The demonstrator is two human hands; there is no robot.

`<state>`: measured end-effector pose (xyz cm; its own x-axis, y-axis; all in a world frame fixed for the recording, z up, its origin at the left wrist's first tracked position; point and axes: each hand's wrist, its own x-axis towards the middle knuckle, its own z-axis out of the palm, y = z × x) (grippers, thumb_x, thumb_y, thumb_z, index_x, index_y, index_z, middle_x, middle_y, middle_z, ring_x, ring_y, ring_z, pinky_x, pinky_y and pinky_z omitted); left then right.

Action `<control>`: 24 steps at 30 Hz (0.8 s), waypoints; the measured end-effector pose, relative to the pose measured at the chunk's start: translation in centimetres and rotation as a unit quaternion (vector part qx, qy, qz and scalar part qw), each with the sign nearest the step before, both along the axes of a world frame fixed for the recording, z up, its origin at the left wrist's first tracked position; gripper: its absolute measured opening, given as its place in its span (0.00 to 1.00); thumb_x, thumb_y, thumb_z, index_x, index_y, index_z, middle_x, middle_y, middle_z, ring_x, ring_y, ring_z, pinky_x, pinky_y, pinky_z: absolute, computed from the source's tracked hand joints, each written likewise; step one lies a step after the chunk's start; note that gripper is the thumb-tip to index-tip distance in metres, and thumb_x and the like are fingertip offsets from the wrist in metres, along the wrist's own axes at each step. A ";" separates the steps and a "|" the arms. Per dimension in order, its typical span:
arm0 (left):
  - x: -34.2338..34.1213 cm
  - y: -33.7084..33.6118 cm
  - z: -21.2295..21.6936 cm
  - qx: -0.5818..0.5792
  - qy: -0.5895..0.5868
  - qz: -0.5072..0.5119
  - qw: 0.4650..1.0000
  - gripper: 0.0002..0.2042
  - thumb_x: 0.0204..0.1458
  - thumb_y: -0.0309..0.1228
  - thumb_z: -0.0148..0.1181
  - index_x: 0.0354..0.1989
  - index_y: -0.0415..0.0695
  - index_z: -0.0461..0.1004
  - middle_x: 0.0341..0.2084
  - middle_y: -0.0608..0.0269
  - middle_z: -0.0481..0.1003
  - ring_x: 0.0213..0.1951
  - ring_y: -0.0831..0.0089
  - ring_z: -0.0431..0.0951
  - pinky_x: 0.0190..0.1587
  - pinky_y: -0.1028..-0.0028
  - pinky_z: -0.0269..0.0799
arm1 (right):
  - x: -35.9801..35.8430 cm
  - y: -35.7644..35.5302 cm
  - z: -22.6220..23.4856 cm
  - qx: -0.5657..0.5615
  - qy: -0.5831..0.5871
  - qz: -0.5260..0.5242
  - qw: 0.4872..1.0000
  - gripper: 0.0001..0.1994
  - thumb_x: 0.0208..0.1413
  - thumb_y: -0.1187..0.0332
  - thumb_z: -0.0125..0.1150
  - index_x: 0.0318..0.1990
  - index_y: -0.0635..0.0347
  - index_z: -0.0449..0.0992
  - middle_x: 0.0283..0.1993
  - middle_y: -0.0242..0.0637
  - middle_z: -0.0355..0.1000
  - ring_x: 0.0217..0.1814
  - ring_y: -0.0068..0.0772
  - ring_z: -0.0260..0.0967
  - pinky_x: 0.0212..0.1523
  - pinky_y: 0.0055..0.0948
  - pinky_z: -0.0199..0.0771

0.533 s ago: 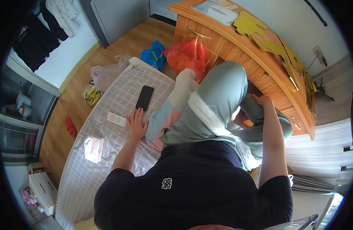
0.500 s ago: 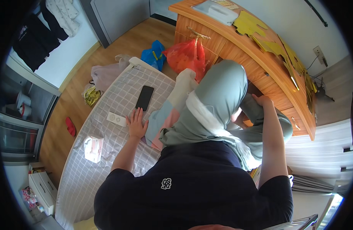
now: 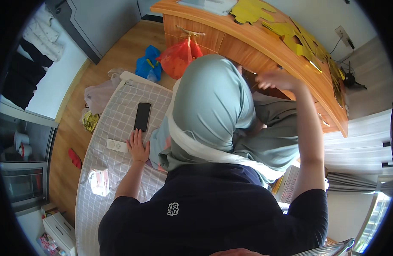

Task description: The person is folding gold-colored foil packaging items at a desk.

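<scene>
My left hand (image 3: 138, 148) lies flat and open on the bed's checked grey sheet (image 3: 124, 97), fingers spread. Its fingertips are by the lower end of a black phone (image 3: 142, 116). Just left of it lies a flat white oblong (image 3: 116, 145) with round marks. My right hand (image 3: 277, 80) is raised in front of the wooden desk (image 3: 236, 48), above my bent leg in grey-green trousers (image 3: 207, 100). Its fingers stretch out to the left, somewhat bent, and nothing shows in them. A multicoloured cloth lies partly hidden beside my left leg.
A tissue pack (image 3: 99, 181) sits on the bed. A red bag (image 3: 179, 57) hangs from a desk drawer handle, with a blue bag (image 3: 148, 63) on the floor beside it. Yellow cut-out sheets (image 3: 253, 12) cover part of the desktop. A red slipper (image 3: 74, 158) lies on the floor.
My right hand has lifted off my right leg and moved up and left. My left knee has come up, covering more of the cloth. My left hand stays on the sheet; the view has shifted.
</scene>
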<state>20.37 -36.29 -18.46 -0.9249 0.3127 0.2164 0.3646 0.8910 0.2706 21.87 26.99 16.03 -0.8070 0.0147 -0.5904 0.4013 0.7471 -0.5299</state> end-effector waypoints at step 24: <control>0.3 0.0 0.1 -0.046 -0.004 -0.018 0.999 0.37 0.59 0.46 0.54 0.77 0.53 0.54 0.77 0.62 0.54 0.76 0.55 0.51 0.74 0.41 0.34 | -0.5 26.1 -4.5 0.363 0.355 -0.162 0.846 0.31 0.70 0.44 0.49 0.65 0.61 0.73 0.66 0.51 0.72 0.70 0.52 0.66 0.69 0.40 0.64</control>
